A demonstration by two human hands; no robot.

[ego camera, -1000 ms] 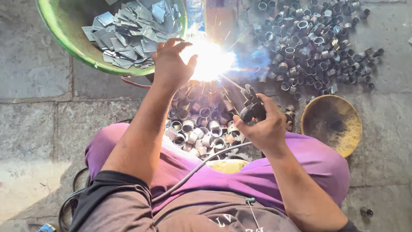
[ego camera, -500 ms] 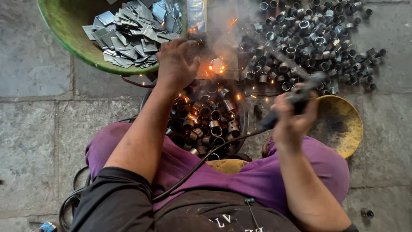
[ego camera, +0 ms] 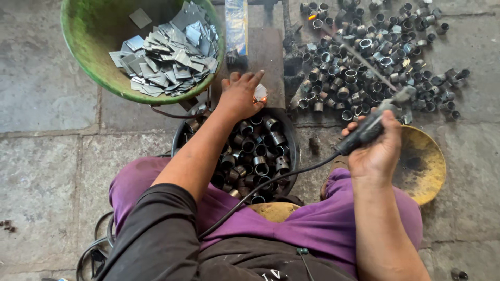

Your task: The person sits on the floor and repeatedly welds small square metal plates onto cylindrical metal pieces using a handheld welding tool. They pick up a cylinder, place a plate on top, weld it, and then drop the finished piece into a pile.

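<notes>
The stone floor (ego camera: 47, 171) carries all items. The green basin (ego camera: 88, 47), well to the left of and beyond the left hand's grip, holds a heap of flat square metal plates (ego camera: 166, 52). A loose pile of short metal rings (ego camera: 375, 57) covers the floor beyond the right hand's grip, just under the rod tip. A dark round tub (ego camera: 289, 140) filled with more metal rings (ego camera: 260, 151) sits directly below and on the near side of the left hand's grip, between the person's knees in purple trousers (ego camera: 323, 229). A worn yellow dish (ego camera: 424, 161) lies just behind and to the right of the right hand's grip.

Left arm: extended forward over the tub, black sleeve at the upper arm, forearm bare. The left hand (ego camera: 239, 96) is palm down, fingers pointing away, pinching a small metal workpiece (ego camera: 260, 92) on the dark steel block (ego camera: 263, 52); an orange glow shows at the workpiece edge.

Right arm: bent, forearm raised, wrist turned outward. The right hand (ego camera: 377, 151) is clenched around the black electrode holder (ego camera: 367, 130), thumb on top. The thin welding rod (ego camera: 364, 62) runs from the holder up and left, over the ring pile, well apart from the workpiece. A black cable (ego camera: 271, 184) leaves the holder's rear and crosses the lap toward the body.
</notes>
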